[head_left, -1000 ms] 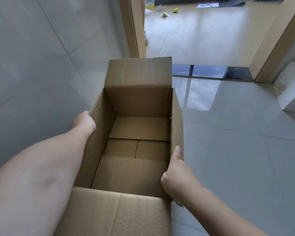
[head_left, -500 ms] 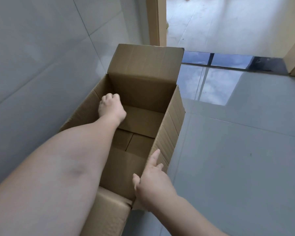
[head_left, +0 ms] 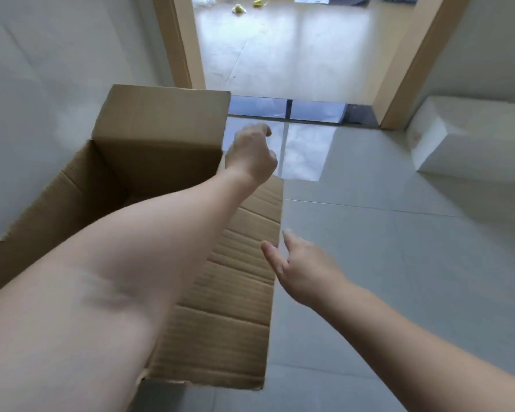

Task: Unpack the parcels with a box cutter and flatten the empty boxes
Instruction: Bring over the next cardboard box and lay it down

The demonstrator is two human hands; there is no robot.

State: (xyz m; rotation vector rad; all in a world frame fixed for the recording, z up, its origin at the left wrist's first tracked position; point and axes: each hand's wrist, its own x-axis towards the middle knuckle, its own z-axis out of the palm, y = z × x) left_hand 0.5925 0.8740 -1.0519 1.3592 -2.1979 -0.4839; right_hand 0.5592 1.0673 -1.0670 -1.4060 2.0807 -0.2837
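An open brown cardboard box stands on the floor, tilted toward the left wall, with its creased right outer side facing me. What lies inside is hidden by my left arm, which reaches across the opening. My left hand curls its fingers over the box's far right top corner, beside the raised far flap. My right hand is spread with straight fingers, its fingertips at the right side's edge. No box cutter is in view.
A tiled wall runs close along the box's left. A white box sits on the floor at the right, by a wooden door frame. Beyond the doorway small yellow scraps lie on the floor. Grey tiles spread to the right.
My left hand came out of the box and crossed to its far right corner. The box tipped further toward the wall. My right hand stays spread beside the right side.
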